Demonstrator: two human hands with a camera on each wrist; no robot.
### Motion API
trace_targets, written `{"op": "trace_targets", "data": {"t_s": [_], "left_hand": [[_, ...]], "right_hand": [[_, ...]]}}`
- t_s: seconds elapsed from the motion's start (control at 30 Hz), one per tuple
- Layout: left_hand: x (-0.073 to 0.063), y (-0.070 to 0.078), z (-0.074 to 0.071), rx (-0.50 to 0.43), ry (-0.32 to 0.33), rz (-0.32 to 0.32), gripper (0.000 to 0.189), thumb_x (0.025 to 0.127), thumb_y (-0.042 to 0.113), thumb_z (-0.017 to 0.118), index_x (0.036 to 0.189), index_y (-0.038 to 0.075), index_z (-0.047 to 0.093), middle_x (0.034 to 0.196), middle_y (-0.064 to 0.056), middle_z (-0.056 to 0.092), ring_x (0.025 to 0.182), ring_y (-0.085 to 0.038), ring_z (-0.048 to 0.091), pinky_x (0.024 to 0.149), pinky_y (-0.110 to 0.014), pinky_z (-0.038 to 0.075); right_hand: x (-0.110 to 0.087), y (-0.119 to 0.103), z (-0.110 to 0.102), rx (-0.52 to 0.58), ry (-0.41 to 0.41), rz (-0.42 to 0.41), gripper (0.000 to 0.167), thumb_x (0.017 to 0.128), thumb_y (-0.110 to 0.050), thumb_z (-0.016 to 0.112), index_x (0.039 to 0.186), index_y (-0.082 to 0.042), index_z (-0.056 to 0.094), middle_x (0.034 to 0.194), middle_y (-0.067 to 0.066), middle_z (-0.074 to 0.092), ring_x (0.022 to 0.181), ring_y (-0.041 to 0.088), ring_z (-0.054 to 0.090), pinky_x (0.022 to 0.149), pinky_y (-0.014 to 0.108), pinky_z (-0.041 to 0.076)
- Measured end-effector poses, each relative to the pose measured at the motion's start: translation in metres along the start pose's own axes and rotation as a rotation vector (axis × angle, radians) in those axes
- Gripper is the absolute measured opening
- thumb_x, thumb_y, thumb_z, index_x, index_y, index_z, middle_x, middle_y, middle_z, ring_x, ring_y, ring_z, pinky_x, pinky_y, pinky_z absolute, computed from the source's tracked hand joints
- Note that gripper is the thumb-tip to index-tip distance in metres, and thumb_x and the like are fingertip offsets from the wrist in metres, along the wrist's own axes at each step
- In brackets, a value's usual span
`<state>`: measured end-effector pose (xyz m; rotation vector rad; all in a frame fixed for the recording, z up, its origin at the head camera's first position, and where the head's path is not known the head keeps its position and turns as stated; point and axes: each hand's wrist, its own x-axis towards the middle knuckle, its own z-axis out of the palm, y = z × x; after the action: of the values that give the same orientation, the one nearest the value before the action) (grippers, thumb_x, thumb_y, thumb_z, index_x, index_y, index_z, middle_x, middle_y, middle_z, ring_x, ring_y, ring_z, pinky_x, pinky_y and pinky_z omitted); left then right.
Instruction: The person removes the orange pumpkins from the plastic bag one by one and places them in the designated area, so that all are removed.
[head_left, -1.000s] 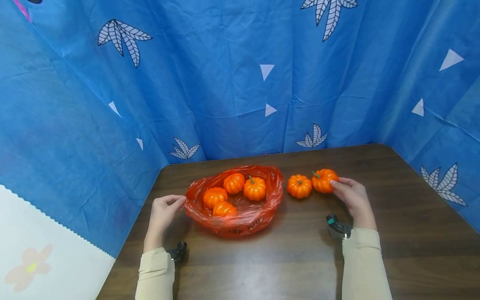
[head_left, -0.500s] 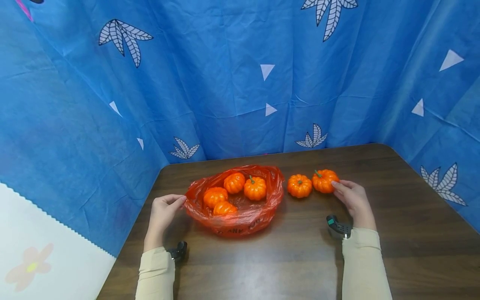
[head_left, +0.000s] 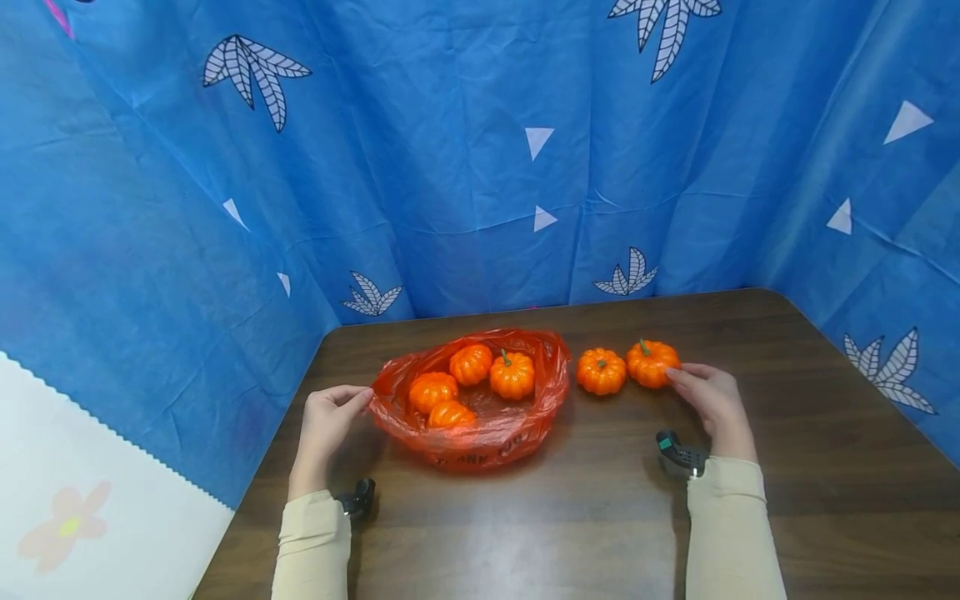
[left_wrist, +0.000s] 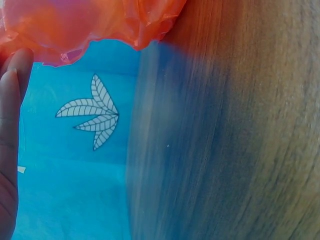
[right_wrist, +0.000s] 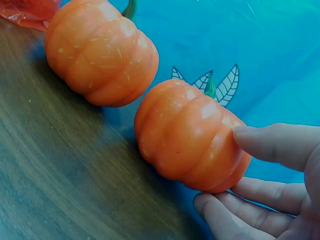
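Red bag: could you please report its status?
Left hand pinches red bag, four pumpkins inside. Right hand holds rightmost pumpkin. Loose pumpkin between that and red bag.

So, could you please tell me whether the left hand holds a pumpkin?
No, the left hand pinches the red bag at its edge.

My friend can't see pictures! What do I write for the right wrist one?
A person's right grip holds an orange pumpkin with a green stem. A second pumpkin sits to its upper left on a brown table, with a bit of red bag in the corner; behind is blue leaf-patterned cloth.
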<state>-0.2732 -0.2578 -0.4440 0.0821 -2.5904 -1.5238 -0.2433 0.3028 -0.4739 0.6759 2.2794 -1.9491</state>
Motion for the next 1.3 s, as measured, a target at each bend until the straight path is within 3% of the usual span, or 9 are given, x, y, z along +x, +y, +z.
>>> {"op": "trace_targets", "data": {"t_s": [0.33,0.87,1.07,1.3], "left_hand": [[0.000,0.001,-0.001,-0.007,0.000,-0.008,0.036,0.094,0.033,0.071,0.111,0.002,0.075,0.101,-0.014,0.077,0.092,-0.035,0.071,0.089,-0.043,0.060],[0.000,0.001,0.000,-0.012,0.004,-0.003,0.033,0.094,0.030,0.070,0.109,0.001,0.075,0.101,-0.015,0.076,0.092,-0.035,0.072,0.087,-0.041,0.061],[0.001,0.002,0.000,-0.006,0.006,0.007,0.033,0.094,0.030,0.071,0.109,0.001,0.076,0.100,-0.014,0.077,0.087,-0.029,0.072,0.085,-0.039,0.061],[0.000,0.001,0.001,-0.003,0.002,-0.008,0.034,0.094,0.032,0.070,0.109,0.002,0.076,0.102,-0.015,0.076,0.090,-0.032,0.072,0.087,-0.041,0.061]], "right_hand": [[-0.001,0.003,-0.001,-0.086,0.058,-0.021,0.076,0.100,-0.040,0.058,0.154,0.003,0.028,0.159,0.030,0.027,0.139,0.044,0.037,0.117,0.056,0.035],[-0.005,-0.008,-0.006,-0.165,0.072,-0.019,0.073,0.099,-0.039,0.059,0.152,0.003,0.033,0.157,0.031,0.030,0.134,0.045,0.039,0.116,0.059,0.036],[-0.011,-0.015,-0.007,-0.178,0.089,-0.012,0.072,0.099,-0.040,0.058,0.152,0.002,0.033,0.156,0.031,0.032,0.133,0.046,0.040,0.114,0.062,0.036],[-0.022,-0.033,0.001,-0.221,0.106,-0.087,0.066,0.100,-0.037,0.056,0.150,0.002,0.037,0.155,0.031,0.034,0.134,0.047,0.040,0.111,0.062,0.039]]}}
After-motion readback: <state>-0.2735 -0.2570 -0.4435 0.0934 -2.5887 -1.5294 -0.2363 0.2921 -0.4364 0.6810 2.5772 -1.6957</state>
